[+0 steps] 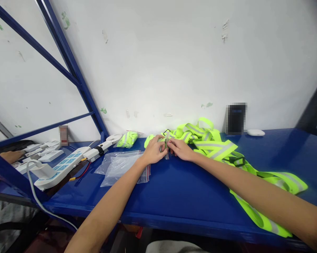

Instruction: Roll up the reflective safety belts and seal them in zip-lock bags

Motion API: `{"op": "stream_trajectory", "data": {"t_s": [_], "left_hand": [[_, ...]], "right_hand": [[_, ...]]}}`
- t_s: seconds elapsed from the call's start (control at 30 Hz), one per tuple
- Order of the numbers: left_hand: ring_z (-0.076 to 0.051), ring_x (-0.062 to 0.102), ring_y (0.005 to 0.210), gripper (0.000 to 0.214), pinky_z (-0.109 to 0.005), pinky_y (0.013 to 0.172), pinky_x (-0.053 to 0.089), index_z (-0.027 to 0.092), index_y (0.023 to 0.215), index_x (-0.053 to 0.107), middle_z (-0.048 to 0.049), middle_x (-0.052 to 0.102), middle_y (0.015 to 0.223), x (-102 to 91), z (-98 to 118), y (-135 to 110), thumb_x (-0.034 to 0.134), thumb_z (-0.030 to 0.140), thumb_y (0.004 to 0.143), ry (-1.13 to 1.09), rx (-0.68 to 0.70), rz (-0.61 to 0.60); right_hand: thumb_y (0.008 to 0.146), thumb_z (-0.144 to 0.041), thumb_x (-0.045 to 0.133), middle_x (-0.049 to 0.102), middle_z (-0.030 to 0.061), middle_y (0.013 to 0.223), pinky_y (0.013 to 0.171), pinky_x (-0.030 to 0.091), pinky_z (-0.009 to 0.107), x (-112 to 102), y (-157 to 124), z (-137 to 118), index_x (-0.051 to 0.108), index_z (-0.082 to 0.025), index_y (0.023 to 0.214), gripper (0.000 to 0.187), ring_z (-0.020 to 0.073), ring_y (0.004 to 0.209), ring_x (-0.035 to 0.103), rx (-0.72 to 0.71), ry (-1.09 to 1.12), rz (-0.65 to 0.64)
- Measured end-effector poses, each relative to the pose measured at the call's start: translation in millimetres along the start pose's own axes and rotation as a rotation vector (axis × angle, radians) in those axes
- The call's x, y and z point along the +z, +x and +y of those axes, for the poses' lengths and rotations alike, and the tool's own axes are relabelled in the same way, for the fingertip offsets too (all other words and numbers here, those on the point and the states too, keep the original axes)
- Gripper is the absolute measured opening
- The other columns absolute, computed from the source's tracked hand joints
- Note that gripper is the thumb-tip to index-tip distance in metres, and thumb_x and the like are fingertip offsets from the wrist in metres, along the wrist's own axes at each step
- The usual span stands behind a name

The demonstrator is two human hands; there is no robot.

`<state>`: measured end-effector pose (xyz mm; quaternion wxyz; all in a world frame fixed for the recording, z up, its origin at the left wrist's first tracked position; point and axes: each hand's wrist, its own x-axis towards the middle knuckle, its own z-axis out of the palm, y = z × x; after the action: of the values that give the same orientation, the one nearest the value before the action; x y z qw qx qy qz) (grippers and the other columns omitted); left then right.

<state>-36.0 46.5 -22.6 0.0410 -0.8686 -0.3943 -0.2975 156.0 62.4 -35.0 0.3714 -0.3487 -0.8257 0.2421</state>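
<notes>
Both hands meet at the back middle of the blue table [190, 196]. My left hand [153, 151] is closed around a folded neon-yellow reflective strap bundle in a clear bag [165, 142]. My right hand [180, 149] pinches the same bundle from the right, fingers pressed together. A pile of neon-yellow reflective vest straps [208, 140] lies just right of the hands and trails under my right forearm toward the front edge. Several empty clear zip bags [121, 165] lie left of my left wrist. A rolled strap bundle [128, 139] sits further back left.
A white power strip [62, 167] with cable, a small white fan [113, 138] and several white adapters [46, 149] lie at the left. Another person's hand [11, 156] rests at the far left. A dark box [236, 118] and a white puck [255, 132] stand by the wall.
</notes>
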Motion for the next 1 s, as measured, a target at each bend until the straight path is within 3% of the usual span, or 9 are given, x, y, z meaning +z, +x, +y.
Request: {"op": "stream_trajectory", "data": {"t_s": [0.37,0.57,0.83,1.0], "left_hand": [[-0.027,0.054,0.119,0.011,-0.044,0.102,0.045,0.019,0.069,0.054,-0.0095,0.052,0.129,1.7,0,0,0.059,0.020,0.079,0.020,-0.023,0.005],[-0.028,0.051,0.125,0.006,-0.043,0.103,0.045,0.019,0.076,0.056,-0.0111,0.045,0.138,2.1,6,-3,0.061,0.020,0.077,0.053,-0.046,0.089],[-0.029,0.051,0.123,0.010,-0.044,0.105,0.041,0.020,0.090,0.061,-0.0110,0.049,0.135,3.2,11,-3,0.061,0.024,0.081,0.131,-0.027,0.179],[-0.028,0.052,0.120,0.005,-0.044,0.105,0.041,0.020,0.084,0.062,-0.0101,0.051,0.132,3.3,14,-1,0.062,0.024,0.080,0.129,-0.050,0.183]], "right_hand": [[0.095,-0.024,0.042,0.062,-0.0007,0.064,0.060,0.042,0.026,2,1,4,0.052,-0.020,0.081,0.017,0.0147,0.057,0.057,-0.012,-0.031,0.015],[0.095,-0.026,0.042,0.061,-0.0004,0.064,0.058,0.039,0.026,3,0,1,0.053,-0.019,0.081,0.019,0.0142,0.055,0.054,-0.052,-0.064,0.049],[0.094,-0.025,0.046,0.059,-0.0003,0.067,0.061,0.036,0.026,3,-3,-1,0.056,-0.019,0.083,0.017,0.0145,0.059,0.051,-0.123,-0.136,0.072],[0.095,-0.025,0.046,0.061,0.0013,0.071,0.064,0.038,0.027,3,-3,-3,0.056,-0.019,0.085,0.016,0.0153,0.063,0.053,-0.140,-0.158,0.057]]}}
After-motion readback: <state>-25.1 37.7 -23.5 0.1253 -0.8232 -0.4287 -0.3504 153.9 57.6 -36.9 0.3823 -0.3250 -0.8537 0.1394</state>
